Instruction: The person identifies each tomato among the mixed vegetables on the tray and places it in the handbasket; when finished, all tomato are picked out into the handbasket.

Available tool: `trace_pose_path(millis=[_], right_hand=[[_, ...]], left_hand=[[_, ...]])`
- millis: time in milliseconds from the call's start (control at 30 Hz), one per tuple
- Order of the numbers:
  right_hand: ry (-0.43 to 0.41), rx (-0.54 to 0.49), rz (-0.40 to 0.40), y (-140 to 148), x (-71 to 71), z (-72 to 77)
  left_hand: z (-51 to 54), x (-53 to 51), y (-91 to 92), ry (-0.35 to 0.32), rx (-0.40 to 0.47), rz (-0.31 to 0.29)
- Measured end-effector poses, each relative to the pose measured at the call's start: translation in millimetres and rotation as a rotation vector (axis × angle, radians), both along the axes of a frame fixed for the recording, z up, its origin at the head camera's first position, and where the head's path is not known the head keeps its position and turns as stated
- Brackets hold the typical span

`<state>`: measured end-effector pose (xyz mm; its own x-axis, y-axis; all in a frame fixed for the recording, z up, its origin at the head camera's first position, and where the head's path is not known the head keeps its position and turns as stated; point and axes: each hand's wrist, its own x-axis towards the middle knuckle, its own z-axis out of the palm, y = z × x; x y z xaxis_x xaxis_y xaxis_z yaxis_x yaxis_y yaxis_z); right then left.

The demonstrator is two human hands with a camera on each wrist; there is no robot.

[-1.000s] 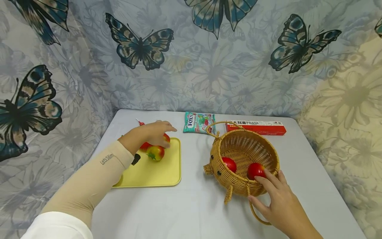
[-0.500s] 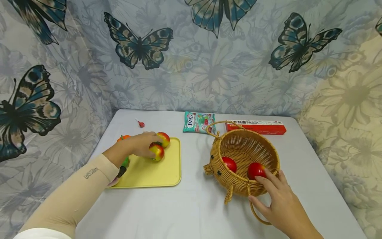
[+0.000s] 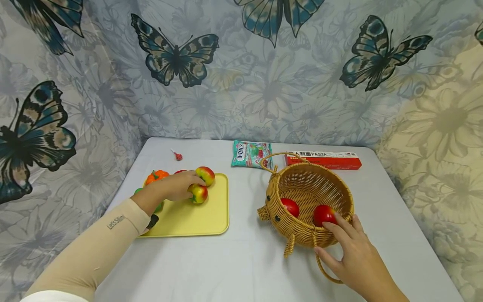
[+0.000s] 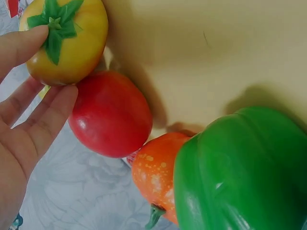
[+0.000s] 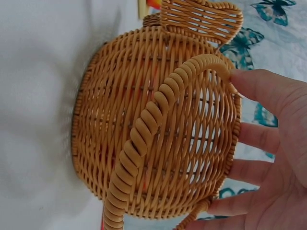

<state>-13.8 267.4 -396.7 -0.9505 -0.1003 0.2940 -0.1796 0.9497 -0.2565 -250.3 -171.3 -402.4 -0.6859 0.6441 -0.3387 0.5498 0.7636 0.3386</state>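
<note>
My left hand (image 3: 178,186) holds a yellow-red tomato with a green leafy top (image 4: 91,28), thumb on the leaves and fingers on its far side. A second yellow-red fruit (image 3: 206,174) lies just behind it on the yellow tray (image 3: 188,226). Close to the fingers sits a round red fruit (image 4: 112,115). My right hand (image 3: 354,256) grips the rim of a wicker basket (image 3: 288,228) with an animal face, fingers over the edge, thumb against the looped handle (image 5: 144,124). Two red fruits lie inside, one (image 3: 323,215) beside my fingertips.
An orange pumpkin (image 3: 156,176) and a green bell pepper (image 4: 244,167) are on the tray's left side, partly behind my forearm. A lollipop (image 3: 177,156), a candy bag (image 3: 251,153) and a red pasta box (image 3: 332,161) lie along the back of the table.
My left hand has drawn back toward the left and lowered to the front yellow-red tomato, uncovering the lollipop and pumpkin. The right hand and basket have stayed put.
</note>
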Motion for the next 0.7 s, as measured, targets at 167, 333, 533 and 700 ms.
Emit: trace_pose_path(millis=[167, 333, 533, 700], right_hand=[[0.006, -0.005, 0.004, 0.3, 0.0, 0.0], [0.0, -0.01, 0.005, 0.1, 0.3, 0.2], [0.008, -0.012, 0.009, 0.2, 0.2, 0.3], [0.008, -0.01, 0.009, 0.4, -0.2, -0.5]], left_hand=[[-0.9, 0.4, -2.3, 0.0, 0.007, -0.004], [-1.0, 0.4, -3.0, -0.002, 0.0, -0.006], [6.0, 0.4, -1.0, 0.004, 0.01, -0.031], [18.1, -1.0, 6.1, 0.032, 0.029, -0.044]])
